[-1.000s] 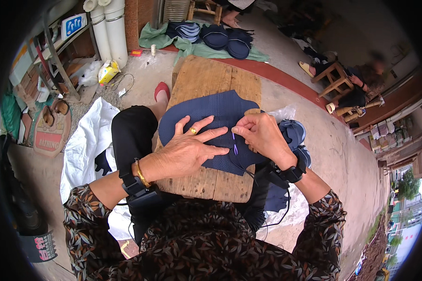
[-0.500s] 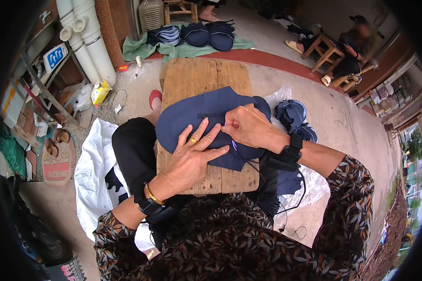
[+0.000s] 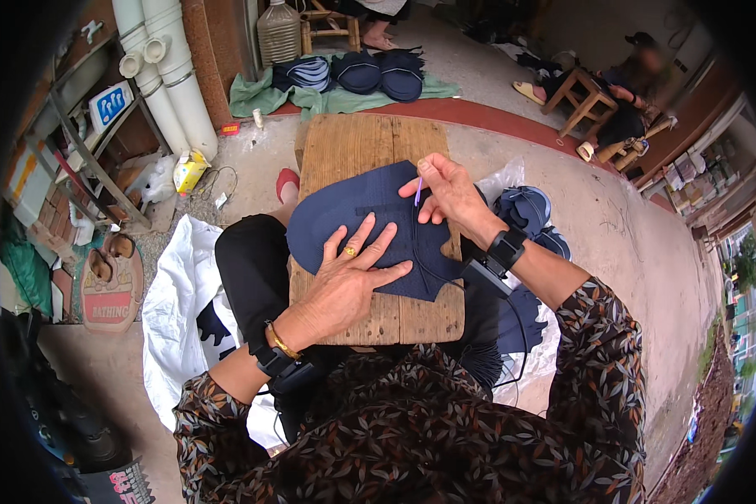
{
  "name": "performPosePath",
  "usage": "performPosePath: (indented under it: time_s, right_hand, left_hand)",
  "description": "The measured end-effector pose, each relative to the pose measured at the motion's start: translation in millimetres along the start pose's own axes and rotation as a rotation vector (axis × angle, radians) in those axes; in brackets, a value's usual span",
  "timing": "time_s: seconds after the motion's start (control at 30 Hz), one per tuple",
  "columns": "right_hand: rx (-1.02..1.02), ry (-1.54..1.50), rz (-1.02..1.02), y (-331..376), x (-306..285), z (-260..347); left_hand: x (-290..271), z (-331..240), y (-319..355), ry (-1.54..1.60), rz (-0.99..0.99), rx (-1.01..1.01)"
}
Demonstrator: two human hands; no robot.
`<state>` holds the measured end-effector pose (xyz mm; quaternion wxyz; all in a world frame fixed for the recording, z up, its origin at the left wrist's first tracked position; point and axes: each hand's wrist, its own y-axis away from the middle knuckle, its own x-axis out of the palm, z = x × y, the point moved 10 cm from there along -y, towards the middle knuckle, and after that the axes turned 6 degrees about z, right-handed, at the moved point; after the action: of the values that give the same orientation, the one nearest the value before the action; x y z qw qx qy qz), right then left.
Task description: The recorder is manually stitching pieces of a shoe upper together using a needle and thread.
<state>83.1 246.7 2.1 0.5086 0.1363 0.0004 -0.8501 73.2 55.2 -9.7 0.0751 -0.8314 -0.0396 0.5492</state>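
Note:
A dark navy fabric piece (image 3: 328, 210), rounded at its left end and cut with notches at its right edge, lies on a small wooden bench (image 3: 353, 139). My left hand (image 3: 349, 277) rests flat on it, fingers spread, pressing it to the wood. Above its right edge, my right hand (image 3: 454, 189) is closed in a pinch on a slim purple tool (image 3: 417, 193). What kind of tool it is I cannot make out. A dark cord (image 3: 428, 270) runs down across the fabric near the tool.
Navy bundles (image 3: 525, 210) sit on clear plastic to the right. More bundles (image 3: 357, 71) lie on a green cloth beyond the bench. A white sack (image 3: 176, 311) is at my left. A person (image 3: 634, 84) sits at the far right beside a wooden stool (image 3: 580, 101).
My right hand has lifted away from the fabric, up and to the right, with the purple tool. The rounded part at the fabric's right no longer shows. My left hand stays put.

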Motion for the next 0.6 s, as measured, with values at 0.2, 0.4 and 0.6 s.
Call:
performPosePath:
  time_s: [0.2,0.4,0.6]
  right_hand:
    - [-0.041,-0.117,0.115,20,10,2]
    - [0.052,0.046,0.064,45,-1,-12]
    - [-0.025,0.082,-0.070,43,-14,-10]
  left_hand:
    - [2,2,2,0.010,-0.026,0.000]
    - [1,2,2,0.032,-0.039,0.001]
    - [-2,0,2,0.032,-0.058,0.014]
